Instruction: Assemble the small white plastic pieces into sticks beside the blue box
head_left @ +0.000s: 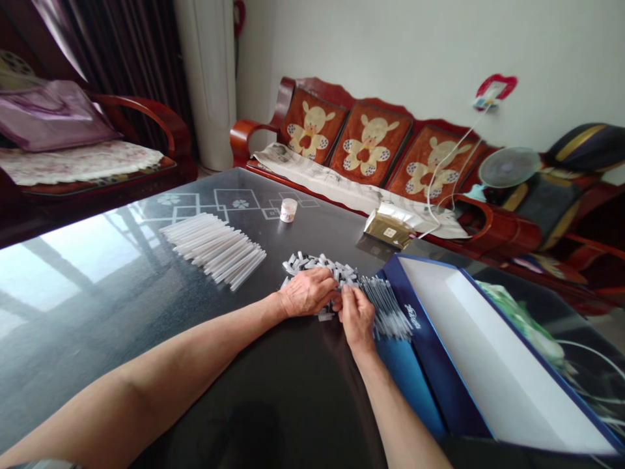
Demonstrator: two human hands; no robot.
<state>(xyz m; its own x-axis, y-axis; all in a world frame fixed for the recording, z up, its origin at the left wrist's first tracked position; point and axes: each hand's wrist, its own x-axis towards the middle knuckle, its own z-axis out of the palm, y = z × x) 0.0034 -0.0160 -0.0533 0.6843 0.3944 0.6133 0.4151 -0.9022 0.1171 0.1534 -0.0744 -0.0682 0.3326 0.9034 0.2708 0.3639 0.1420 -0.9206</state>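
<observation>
My left hand (308, 291) and my right hand (357, 315) meet over a heap of small white and black caps (297, 262) on the dark tabletop. Both hands are closed with bent fingers; whatever they pinch is too small and hidden to make out. Just right of my right hand lies a bundle of thin clear pen refills (388, 306), resting at the edge of a blue box lid (405, 374). Off to the left, a row of white pen barrels (215, 247) lies side by side on the table.
A small white jar (288, 210) stands beyond the heap. Farther right are a tissue pack (389, 228) and a long blue box (469, 326) with a white inside. Behind it lie a green-and-white bag (525, 319) and white cables. A wooden sofa (303, 85) lines the wall.
</observation>
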